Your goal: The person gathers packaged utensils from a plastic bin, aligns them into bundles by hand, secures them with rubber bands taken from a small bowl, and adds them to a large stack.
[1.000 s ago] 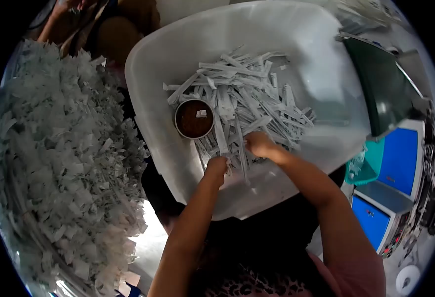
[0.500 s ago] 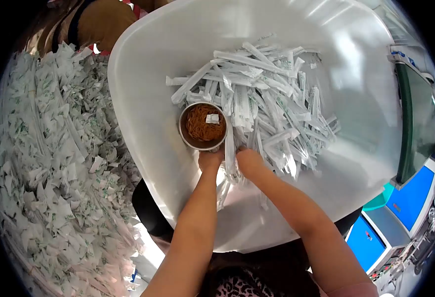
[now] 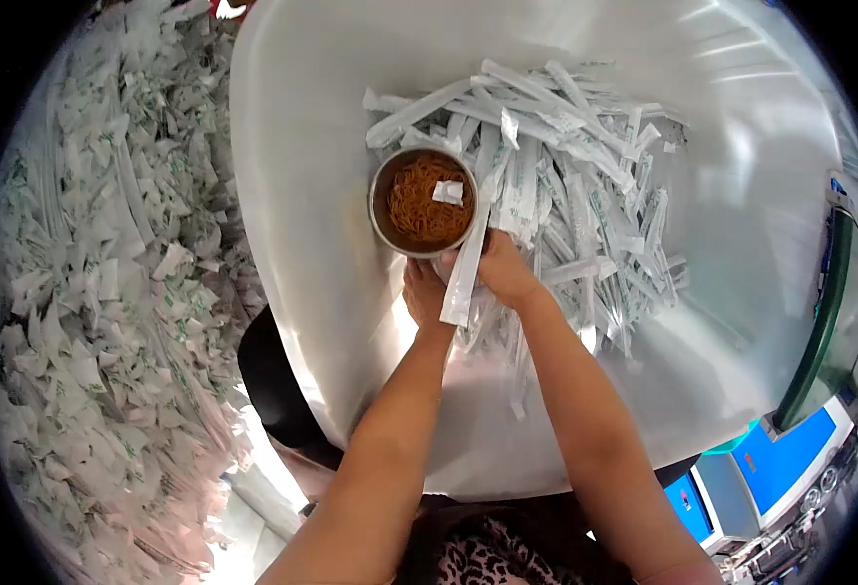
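Long slim white packets (image 3: 595, 195) with green print lie heaped in a big whitish plastic tub (image 3: 321, 214). A round metal cup (image 3: 378, 210) full of thin brown rubber bands (image 3: 419, 210) sits on the left of the heap, with a small white scrap (image 3: 448, 192) on top. Just below the cup is my left hand (image 3: 425, 292), its fingertips hidden under the rim and behind a packet. Beside it, my right hand (image 3: 507, 268) is curled closed against one packet (image 3: 466, 278) that slants down between both hands; its fingertips are mostly hidden.
A huge pile of white packets with green print (image 3: 107, 292) fills the left side, outside the tub. At the right stand a green-edged panel (image 3: 824, 312) and machines with blue panels (image 3: 785, 463). A dark chair part (image 3: 278, 380) shows at the lower left.
The view has shifted, so the tub's contents sit higher and further right. My hands have come closer together under the cup, and the slanting packet now lies across in front of my left hand.
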A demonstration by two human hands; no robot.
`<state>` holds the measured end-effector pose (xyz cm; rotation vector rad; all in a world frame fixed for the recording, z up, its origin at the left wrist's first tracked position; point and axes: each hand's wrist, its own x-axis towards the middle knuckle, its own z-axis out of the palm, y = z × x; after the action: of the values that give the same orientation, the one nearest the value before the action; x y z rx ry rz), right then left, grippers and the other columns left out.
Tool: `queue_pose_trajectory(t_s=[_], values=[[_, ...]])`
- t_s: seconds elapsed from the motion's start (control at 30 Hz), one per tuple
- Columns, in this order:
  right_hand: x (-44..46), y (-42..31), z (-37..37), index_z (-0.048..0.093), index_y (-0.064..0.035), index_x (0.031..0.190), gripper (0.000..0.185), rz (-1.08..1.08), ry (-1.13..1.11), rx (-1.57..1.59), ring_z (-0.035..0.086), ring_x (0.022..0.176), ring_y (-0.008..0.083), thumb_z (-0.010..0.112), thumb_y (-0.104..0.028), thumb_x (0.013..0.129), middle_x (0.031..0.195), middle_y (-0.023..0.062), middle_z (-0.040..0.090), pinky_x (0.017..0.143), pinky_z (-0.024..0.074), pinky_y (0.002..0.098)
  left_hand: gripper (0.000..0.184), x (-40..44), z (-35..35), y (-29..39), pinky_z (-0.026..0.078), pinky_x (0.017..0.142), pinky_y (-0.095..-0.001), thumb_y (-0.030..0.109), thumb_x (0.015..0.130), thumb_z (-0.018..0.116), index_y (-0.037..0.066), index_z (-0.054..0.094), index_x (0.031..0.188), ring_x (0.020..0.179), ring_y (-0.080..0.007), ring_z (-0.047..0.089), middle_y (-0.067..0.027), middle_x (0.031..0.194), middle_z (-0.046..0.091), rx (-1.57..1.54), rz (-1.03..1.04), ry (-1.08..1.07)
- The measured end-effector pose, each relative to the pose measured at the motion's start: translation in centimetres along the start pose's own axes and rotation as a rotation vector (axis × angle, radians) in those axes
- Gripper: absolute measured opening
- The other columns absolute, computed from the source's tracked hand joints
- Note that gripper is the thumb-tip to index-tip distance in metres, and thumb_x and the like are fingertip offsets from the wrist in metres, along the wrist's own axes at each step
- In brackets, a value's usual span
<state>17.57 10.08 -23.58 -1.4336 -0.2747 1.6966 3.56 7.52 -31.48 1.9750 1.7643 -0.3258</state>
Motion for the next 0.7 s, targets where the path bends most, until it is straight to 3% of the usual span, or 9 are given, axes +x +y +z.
queue_pose_trajectory(t_s=[0.03,0.13,0.2,0.33,0.4,0.47,0.57,0.67,0.7], values=[[-0.2,-0.5,-0.1,0.052,0.0053,0.1,0.045,0.073,-0.023,-0.031,0.056,0.074,0.0145,0.073,-0.012,0.064,0.086,0.0083,0.059,0.064,0.0458,0.0265,0.069,-0.7,0.3,0.0,0.029,0.096,-0.0415,0.041,0.076,0.049,0.0,0.028,0.128,0.119,-0.0338,0.031,-0.0186,0.13,0.033,0.192,0.126,0.099],[0.4,0.6,0.3,0.054,0.0067,0.094,0.041,0.034,0.032,0.112,0.055,0.072,0.0132,0.072,-0.017,0.067,0.082,0.0079,0.058,0.063,0.0451,0.0252,0.063,-1.3,0.0,0.0,0.033,0.093,-0.0408,0.039,0.079,0.046,-0.002,0.032,0.125,0.116,-0.0351,0.034,-0.0191,0.128,0.035,0.071,0.228,0.112],[0.4,0.7,0.8,0.057,0.0055,0.086,0.031,-0.023,0.118,0.134,0.053,0.064,0.0119,0.069,-0.018,0.07,0.074,0.0063,0.057,0.056,0.0427,0.0249,0.058,-1.0,-0.8,0.5,0.037,0.088,-0.0422,0.038,0.081,0.045,-0.003,0.036,0.121,0.111,-0.0379,0.039,-0.02,0.121,0.042,-0.139,-0.061,-0.202],[0.3,0.8,0.6,0.058,0.0037,0.08,0.025,0.012,0.2,0.047,0.051,0.056,0.0115,0.068,-0.018,0.071,0.067,0.0056,0.056,0.049,0.0403,0.0259,0.059,-1.9,7.4,-2.6,0.037,0.087,-0.0382,0.042,0.077,0.048,-0.004,0.041,0.114,0.107,-0.0344,0.044,-0.0206,0.106,0.053,0.011,0.065,-0.383],[-0.4,0.9,0.3,0.058,0.0036,0.079,0.024,-0.02,0.214,0.044,0.051,0.052,0.0121,0.068,-0.016,0.07,0.065,0.0052,0.056,0.047,0.0404,0.0269,0.073,-2.2,8.2,-2.8,0.035,0.09,-0.0371,0.047,0.072,0.055,-0.006,0.036,0.119,0.107,-0.0347,0.044,-0.0219,0.108,0.051,-0.003,-0.138,-0.278],[0.0,1.2,-0.2,0.058,0.0036,0.08,0.024,-0.063,0.233,0.04,0.051,0.051,0.0125,0.068,-0.015,0.069,0.065,0.0049,0.056,0.047,0.0409,0.0275,0.084,-1.8,0.5,0.7,0.034,0.092,-0.0378,0.047,0.066,0.062,-0.008,0.03,0.121,0.109,-0.0355,0.043,-0.0236,0.112,0.047,-0.319,-0.44,-0.22],[-0.3,1.8,-0.4,0.057,0.0042,0.087,0.029,0.029,0.18,0.134,0.051,0.049,0.0137,0.068,-0.014,0.068,0.07,0.0066,0.058,0.048,0.0441,0.0276,0.087,-0.8,1.6,-0.8,0.035,0.092,-0.0375,0.041,0.061,0.07,-0.008,0.03,0.121,0.11,-0.0336,0.043,-0.0226,0.115,0.045,-0.402,-0.435,-0.276],[-0.3,2.2,0.2,0.05,0.0058,0.1,0.038,-0.126,0.228,0.255,0.057,0.065,0.0172,0.066,-0.012,0.07,0.085,0.0113,0.057,0.045,0.0492,0.0288,0.086,1.4,10.3,-6.1,0.038,0.09,-0.0349,0.03,0.055,0.079,-0.002,0.034,0.12,0.107,-0.0289,0.047,-0.0168,0.115,0.048,-1.126,-0.194,-0.112],[-0.3,2.5,0.1,0.05,0.0058,0.1,0.038,-0.145,0.227,0.253,0.057,0.065,0.0172,0.066,-0.012,0.07,0.085,0.0113,0.057,0.045,0.0492,0.0288,0.086,1.3,5.6,-4.2,0.038,0.09,-0.0338,0.027,0.053,0.08,-0.001,0.035,0.12,0.106,-0.0272,0.047,-0.0145,0.116,0.048,-1.066,-0.17,-0.171]])
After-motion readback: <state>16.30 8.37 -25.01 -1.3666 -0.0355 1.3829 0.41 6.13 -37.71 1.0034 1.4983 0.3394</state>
